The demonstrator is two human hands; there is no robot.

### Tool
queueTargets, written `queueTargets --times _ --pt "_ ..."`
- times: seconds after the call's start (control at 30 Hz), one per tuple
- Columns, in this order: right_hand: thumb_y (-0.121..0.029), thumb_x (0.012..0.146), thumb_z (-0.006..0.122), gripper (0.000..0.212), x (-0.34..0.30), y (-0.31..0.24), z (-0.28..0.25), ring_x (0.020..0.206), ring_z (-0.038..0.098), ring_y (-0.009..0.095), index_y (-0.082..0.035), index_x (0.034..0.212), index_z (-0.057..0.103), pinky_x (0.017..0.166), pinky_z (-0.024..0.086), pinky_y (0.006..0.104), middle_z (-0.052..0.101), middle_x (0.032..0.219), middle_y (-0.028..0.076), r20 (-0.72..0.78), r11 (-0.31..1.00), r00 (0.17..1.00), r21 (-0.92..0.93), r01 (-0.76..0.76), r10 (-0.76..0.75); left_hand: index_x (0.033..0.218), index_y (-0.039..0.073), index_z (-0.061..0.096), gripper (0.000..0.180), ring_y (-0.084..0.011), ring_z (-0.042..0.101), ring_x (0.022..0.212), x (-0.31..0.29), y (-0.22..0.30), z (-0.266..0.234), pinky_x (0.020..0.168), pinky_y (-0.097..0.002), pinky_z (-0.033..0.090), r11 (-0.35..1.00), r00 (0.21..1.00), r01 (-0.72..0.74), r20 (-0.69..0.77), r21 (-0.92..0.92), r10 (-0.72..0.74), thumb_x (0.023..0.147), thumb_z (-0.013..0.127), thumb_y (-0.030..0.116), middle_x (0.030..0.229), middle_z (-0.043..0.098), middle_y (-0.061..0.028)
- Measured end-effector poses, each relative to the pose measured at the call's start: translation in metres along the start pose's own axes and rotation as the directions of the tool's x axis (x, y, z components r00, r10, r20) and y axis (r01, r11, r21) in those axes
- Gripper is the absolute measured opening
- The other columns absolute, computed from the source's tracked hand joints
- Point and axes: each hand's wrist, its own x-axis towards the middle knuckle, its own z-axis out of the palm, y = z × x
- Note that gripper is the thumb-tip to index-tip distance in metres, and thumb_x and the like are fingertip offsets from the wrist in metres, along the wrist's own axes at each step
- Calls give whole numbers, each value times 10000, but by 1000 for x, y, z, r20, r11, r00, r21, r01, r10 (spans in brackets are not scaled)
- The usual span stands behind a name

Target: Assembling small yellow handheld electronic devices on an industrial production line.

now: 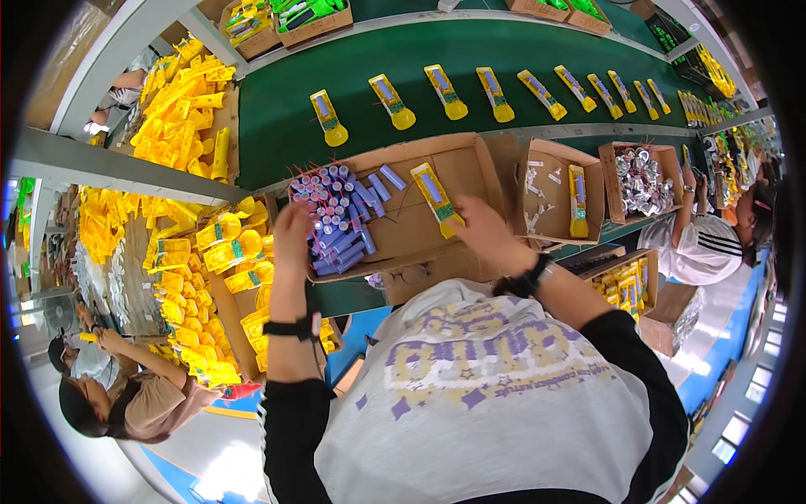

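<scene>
A shallow cardboard box (478, 160) lies in front of me. Its left side holds a heap of purple cylindrical batteries (340, 244), many standing with red wires. My left hand (293, 227) is at the heap's left edge, fingers curled in; what they hold, if anything, is hidden. On the right, my right hand (489, 233) grips the lower end of a yellow plastic casing (435, 200) over the box. A purple battery and a green circuit board sit inside this casing. Both wrists wear dark bands.
A row of similar casings (445, 92) lies on the green bench (285, 109). Right of me are a box with one casing and small white parts (541, 189), and a box of shiny metal parts (642, 181). Yellow casings (197, 311) pile up left, beside a metal post (109, 164). Co-workers (701, 244) sit nearby.
</scene>
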Motion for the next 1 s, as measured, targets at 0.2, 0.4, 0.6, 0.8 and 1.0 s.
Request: queueTargets --times 0.2,0.4,0.6,0.8,1.0 --pt "-361 680 634 454 44 13 45 851 559 322 5 917 509 727 456 400 560 919 171 197 895 942 -411 -172 272 1031 0 510 242 -140 569 800 -84 -31 13 676 -220 428 953 954 218 -160 -208 -253 852 436 144 971 580 -80" --pt "-332 685 617 412 58 -28 22 831 573 321 9 897 525 680 463 397 570 877 187 256 944 913 -177 -278 317 1053 -9 489 270 -151 559 823 -146 -56 -25 684 -224 427 957 896 91 -397 -276 -200 835 453 148 1000 568 -105" --pt "-367 679 643 447 157 -122 67 730 571 360 40 837 544 650 456 422 571 771 216 274 994 959 102 42 -69 1053 -12 481 272 -146 552 817 -195 -56 -34 700 -217 424 931 800 72 -537 -358 -268 813 466 118 970 559 -93" --pt "-381 717 563 399 276 -161 187 803 584 344 6 806 598 704 476 397 598 804 207 358 966 920 -132 222 -162 1043 35 496 251 -140 559 798 -242 -81 -46 674 -219 417 848 632 166 -607 -503 -483 811 474 128 937 548 -40" --pt "-418 722 544 409 338 -124 293 797 590 324 -22 784 625 706 478 396 612 796 177 231 923 972 -365 119 -34 1034 55 490 233 -126 553 778 -289 -110 -71 650 -231 402 799 450 257 -664 -544 -597 826 441 148 962 558 -39"
